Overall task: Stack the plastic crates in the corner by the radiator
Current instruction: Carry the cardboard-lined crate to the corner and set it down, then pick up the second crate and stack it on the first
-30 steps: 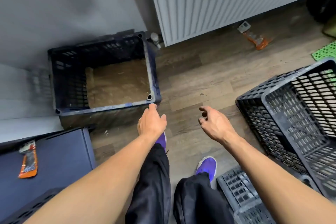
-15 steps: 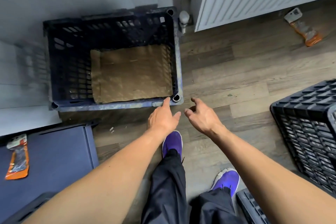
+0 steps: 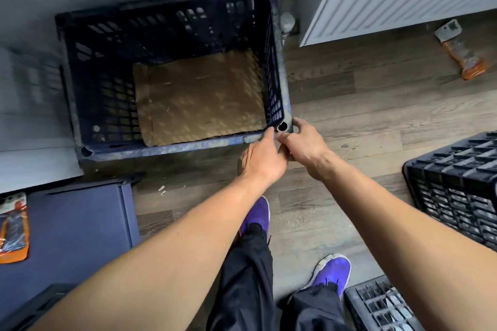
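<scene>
gripping the near right corner of the stiff, light-looking dark blue slatted plastic crate point(image 3: 172, 72), i have my left hand point(image 3: 262, 158) and right hand point(image 3: 304, 142) clenched on its rim.

Both hands point(image 3: 285, 153) — now at blue crate point(image 3: 172, 148) corner.

3 crates point(image 3: 172, 62) point(image 3: 457, 188) point(image 3: 382, 306), 2 orange packets point(image 3: 462, 54) point(image 3: 13, 228), 2 shoes point(image 3: 255, 215) point(image 3: 333, 271).
</scene>
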Motion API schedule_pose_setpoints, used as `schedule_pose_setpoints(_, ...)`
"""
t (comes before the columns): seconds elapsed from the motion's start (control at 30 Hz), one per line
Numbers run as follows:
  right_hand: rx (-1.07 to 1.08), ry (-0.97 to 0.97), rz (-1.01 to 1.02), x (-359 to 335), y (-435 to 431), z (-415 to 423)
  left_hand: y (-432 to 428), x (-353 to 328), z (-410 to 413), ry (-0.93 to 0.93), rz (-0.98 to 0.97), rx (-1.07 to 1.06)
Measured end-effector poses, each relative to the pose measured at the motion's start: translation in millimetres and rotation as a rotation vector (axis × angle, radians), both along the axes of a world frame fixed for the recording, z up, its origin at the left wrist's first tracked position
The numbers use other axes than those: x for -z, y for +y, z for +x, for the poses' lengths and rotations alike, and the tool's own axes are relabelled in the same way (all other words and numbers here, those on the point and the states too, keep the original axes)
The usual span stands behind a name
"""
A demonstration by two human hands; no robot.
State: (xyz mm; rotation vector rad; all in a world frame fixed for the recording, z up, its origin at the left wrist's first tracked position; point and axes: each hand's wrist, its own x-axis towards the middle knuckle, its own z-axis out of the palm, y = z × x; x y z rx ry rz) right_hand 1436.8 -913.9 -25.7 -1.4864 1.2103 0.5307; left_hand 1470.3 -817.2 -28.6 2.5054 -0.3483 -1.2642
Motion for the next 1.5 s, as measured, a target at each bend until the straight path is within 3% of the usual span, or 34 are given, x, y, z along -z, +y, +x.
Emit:
schedule_pose_setpoints(0.33,-0.082,0.076,0.029,5.8,11.3,-16.1,23.1,-2.1,2.0,0.099,0.021,0.124)
schedule_pose_setpoints(0.63,-0.145,0.172,0.010,-41.0,8.5,-71.6,32.6,-40.0,-34.2,0.085,0.080,0.330)
schedule_pose_setpoints(0.87,-0.044,0.218,-0.022,-88.2,-9.6,-137.5,10.0,-83.5,-63.0,0.061,0.068,0.550)
schedule_pose_setpoints(1.13,0.042,0.188,-0.081,-116.0,-4.1,-247.6,-15.3,-119.2,-134.0,-0.013,0.029,0.760)
schedule_pose_setpoints(1.5,0.355,0.261,-0.149,-145.7,45.0,-492.1,-6.7,-136.6,-340.9,-0.022,-0.069,1.105)
